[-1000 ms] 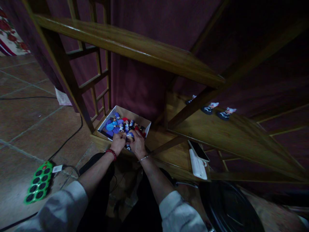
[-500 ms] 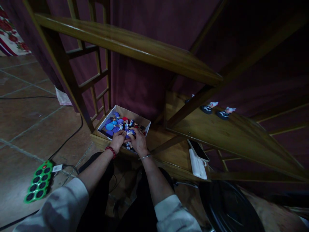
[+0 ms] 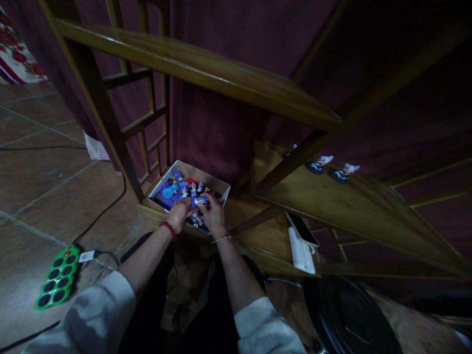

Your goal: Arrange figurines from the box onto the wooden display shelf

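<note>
A white box [image 3: 220, 186] full of small figurines and round bases rests on the low wooden shelf. Over its near side, my left hand [image 3: 179, 215] and my right hand [image 3: 214, 215] are close together, both closed on a small blue-and-white figurine [image 3: 201, 200]. The left fingers grip its purple base side, and the right thumb and fingers pinch its other end. Around it in the box are purple and blue discs, one a bright blue disc [image 3: 167, 192], and a red-topped figurine [image 3: 191, 182]. My palms hide some of the contents.
Two figurines on dark bases [image 3: 342, 173] stand on the higher shelf [image 3: 280, 187], a third partly behind a post. A phone [image 3: 303, 229] and a white case [image 3: 301, 251] lie at right. A green power strip [image 3: 58, 278] is on the floor; a black stool [image 3: 350, 314] is close by.
The figurine has turned slightly and risen a little between my fingers. Both hands stay over the box, having shifted only a little.
</note>
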A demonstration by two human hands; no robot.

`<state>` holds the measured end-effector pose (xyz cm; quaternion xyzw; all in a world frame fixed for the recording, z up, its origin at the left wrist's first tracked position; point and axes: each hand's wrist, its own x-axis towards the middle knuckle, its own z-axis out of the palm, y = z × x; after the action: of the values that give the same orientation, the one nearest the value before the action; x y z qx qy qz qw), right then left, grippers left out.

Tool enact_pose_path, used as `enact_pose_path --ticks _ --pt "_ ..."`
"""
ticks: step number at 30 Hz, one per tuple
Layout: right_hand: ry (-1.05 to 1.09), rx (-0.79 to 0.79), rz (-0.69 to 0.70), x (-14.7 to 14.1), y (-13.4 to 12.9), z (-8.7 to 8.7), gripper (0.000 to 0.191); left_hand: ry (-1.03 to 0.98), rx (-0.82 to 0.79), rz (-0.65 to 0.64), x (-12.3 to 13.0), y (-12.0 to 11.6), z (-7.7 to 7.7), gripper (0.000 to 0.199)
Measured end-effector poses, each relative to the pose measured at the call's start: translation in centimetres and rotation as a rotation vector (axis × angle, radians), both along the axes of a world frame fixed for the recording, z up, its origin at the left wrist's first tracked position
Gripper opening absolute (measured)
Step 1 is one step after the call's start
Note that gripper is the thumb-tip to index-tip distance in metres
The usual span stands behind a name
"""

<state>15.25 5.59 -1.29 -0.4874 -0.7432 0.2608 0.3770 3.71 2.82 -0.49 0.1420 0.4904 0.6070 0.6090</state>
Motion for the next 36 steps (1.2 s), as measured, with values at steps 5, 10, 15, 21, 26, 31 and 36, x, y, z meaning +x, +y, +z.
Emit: enact_pose_path --ticks 5,10,15,21,26,31,36 --pt "0.115 -0.158 -0.03 0.0 0.2 -0.1 0.026 -0.097 -0.042 -0.03 -0.5 0.2 -0.1 0.007" --pt "0.192 -0.206 -0.058 0.0 0.2 0.0 0.03 -0.193 -0.013 -0.056 -0.8 0.1 0.0 0.007" --pt "0.314 -0.288 -0.041 -0.1 0.5 -0.7 0.03 -0.225 0.002 -0.061 -1.2 0.1 -0.2 0.007" --pt "0.364 -0.314 -0.032 -0.2 0.7 -1.0 0.03 -0.231 0.009 -0.057 -1.2 0.0 -0.3 0.01" --pt "0.362 -0.306 -0.043 -0.1 0.7 -0.9 0.031 -0.23 0.02 -0.038 -1.0 0.0 -0.4 0.01" --pt "0.351 -0.265 -0.032 0.0 0.8 -1.1 0.031 -0.225 0.014 -0.05 -1.0 0.0 -0.4 0.012" --pt "0.371 -0.284 -0.035 0.0 0.9 -1.2 0.031 -0.218 0.005 -0.056 -1.1 0.0 -0.3 0.008"
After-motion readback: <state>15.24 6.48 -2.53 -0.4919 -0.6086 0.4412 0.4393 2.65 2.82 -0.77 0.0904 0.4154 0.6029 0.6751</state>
